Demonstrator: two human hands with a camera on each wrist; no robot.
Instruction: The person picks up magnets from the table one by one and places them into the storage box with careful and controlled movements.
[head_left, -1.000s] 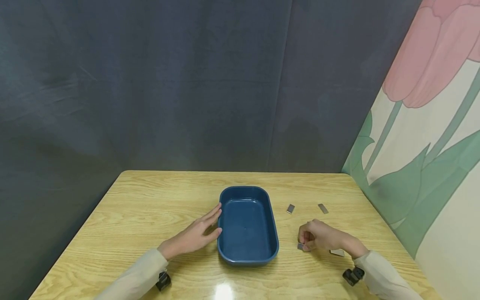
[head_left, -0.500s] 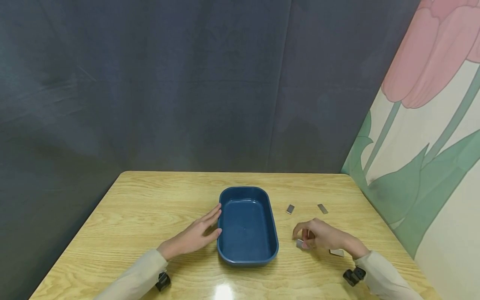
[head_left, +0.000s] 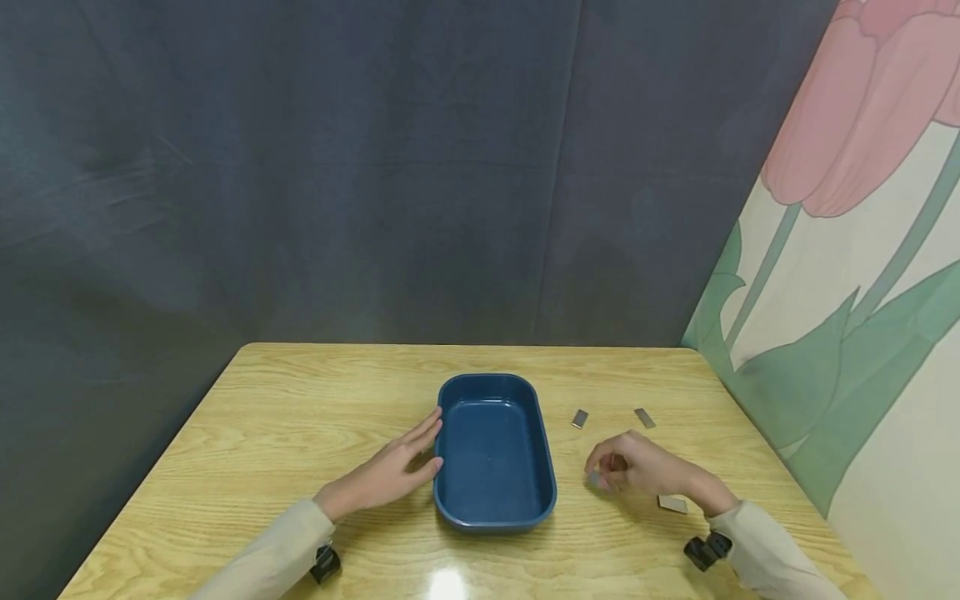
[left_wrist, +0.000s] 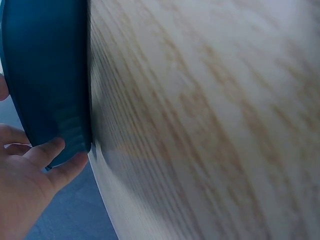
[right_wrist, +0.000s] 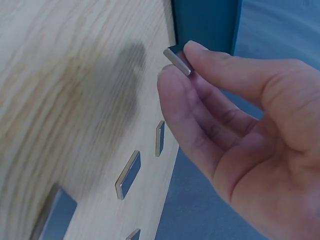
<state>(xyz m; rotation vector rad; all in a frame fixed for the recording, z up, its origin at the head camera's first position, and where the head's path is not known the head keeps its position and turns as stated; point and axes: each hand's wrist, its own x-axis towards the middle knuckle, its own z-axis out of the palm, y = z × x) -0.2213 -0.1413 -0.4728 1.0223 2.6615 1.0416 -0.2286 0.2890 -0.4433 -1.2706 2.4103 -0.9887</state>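
My right hand [head_left: 637, 465] pinches a small flat silver metal block [right_wrist: 177, 61] between thumb and fingertips. In the right wrist view that block is tilted and off the tabletop. To its left stands a deep blue rectangular bin [head_left: 551, 462], with no contact between hand and bin. Straight fingers of my left hand [head_left: 386, 475] touch the bin's left side; in the left wrist view they lie against its outer wall. Similar metal blocks lie about the right hand: one block [head_left: 581, 418] beyond it, another block [head_left: 645, 417] farther right, and a larger-looking block [head_left: 672, 504] by the wrist.
The wooden table [head_left: 315, 392] reaches back to a dark curtain [head_left: 405, 208]. A wall with a painted tulip [head_left: 832, 133] borders the right side. Near the table's front, a bright light reflection [head_left: 447, 582] shows.
My right hand has tilted the metal block up and raised it slightly off the table, shifting a little to the left. My left hand and the bin have kept their place.
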